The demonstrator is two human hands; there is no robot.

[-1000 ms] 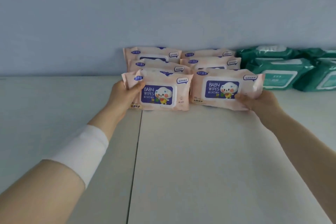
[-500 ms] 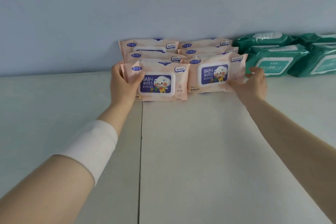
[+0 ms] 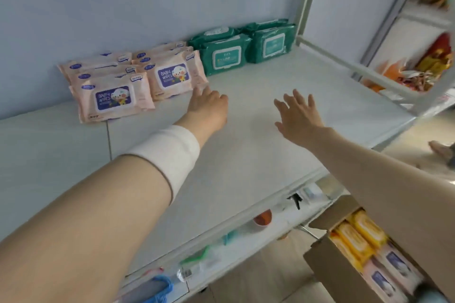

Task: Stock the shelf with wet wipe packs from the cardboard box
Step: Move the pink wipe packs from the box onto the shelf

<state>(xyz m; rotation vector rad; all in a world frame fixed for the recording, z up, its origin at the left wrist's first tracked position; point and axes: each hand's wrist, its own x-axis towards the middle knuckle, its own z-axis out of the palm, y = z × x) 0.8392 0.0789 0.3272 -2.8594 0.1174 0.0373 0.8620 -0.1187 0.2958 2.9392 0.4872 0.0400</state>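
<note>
On the white shelf (image 3: 246,155), the two front pink wipe packs (image 3: 115,98) gripped half a second ago now lie released, beside the green packs (image 3: 225,56). Left hand (image 3: 209,106): fingers loosely bent, empty, tips at the right-hand pack's corner; contact unclear. Right hand (image 3: 299,115): fingers spread, empty, above the shelf. View has swung right: cardboard box (image 3: 317,253) now shows lower right, cut off by the frame edge; the packs inside are blurred.
</note>
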